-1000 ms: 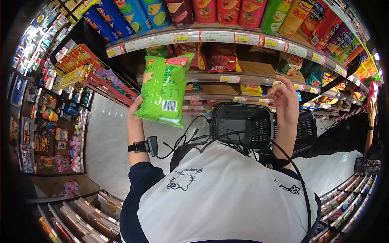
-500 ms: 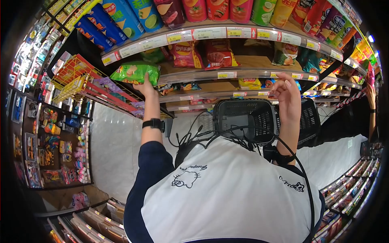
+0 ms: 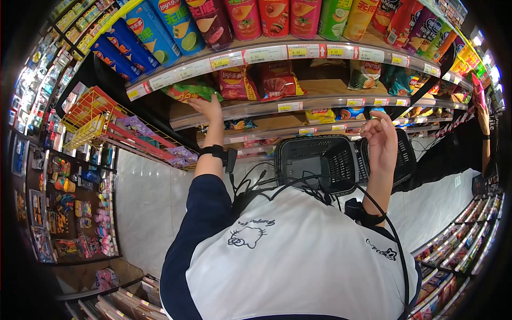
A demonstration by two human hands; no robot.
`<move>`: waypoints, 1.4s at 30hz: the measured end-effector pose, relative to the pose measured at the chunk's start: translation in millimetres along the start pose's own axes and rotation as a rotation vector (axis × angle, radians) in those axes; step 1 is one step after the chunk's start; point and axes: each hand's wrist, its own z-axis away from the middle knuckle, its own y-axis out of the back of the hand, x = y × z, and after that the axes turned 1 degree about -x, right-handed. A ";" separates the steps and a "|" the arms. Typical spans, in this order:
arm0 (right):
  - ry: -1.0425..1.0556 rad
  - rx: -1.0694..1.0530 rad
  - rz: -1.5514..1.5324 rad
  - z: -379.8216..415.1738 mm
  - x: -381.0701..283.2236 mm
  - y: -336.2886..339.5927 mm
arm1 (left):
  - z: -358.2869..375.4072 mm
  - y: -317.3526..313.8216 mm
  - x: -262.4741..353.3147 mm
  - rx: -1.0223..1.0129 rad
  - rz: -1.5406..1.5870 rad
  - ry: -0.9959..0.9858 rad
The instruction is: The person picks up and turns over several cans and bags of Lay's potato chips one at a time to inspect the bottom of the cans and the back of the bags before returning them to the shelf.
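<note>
My left hand [image 3: 209, 108] reaches into the left end of the middle shelf [image 3: 234, 109], fingers spread against a green chip bag [image 3: 186, 92]. Part of that bag lies in the shadow under the upper shelf. Just right of it are a pink-red Lay's chip bag [image 3: 234, 82] and a red chip bag [image 3: 280, 81]. My right hand [image 3: 381, 133] is raised beside the lower shelves, above the baskets, with loosely bent fingers apart and nothing in them.
Chip canisters [image 3: 242, 18] line the upper shelf above a price-label strip [image 3: 266, 54]. Black shopping baskets [image 3: 314, 160] stand below. A yellow wire rack [image 3: 88, 114] is at left. A co-worker's arm [image 3: 484, 125] shows at far right. Cables [image 3: 298, 178] hang before my chest.
The green bag my left hand held out in front of the shelf is no longer there; that hand has moved up and right into the shelf. My right hand stays raised.
</note>
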 end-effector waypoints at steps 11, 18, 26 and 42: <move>-0.051 -0.054 -0.015 -11.3 6.2 -10.5 | 2.6 14.1 11.0 -0.057 -0.241 -0.244; -0.079 -0.021 -0.024 -9.2 7.3 -8.3 | -15.9 41.4 26.0 -0.242 -0.488 -0.179; -0.090 0.028 -0.027 -9.2 8.2 -1.5 | -7.5 40.5 5.9 -0.213 -0.563 -0.202; -0.126 0.046 -0.009 -5.4 7.7 -4.8 | 1.1 31.6 43.7 -0.233 -0.601 -0.186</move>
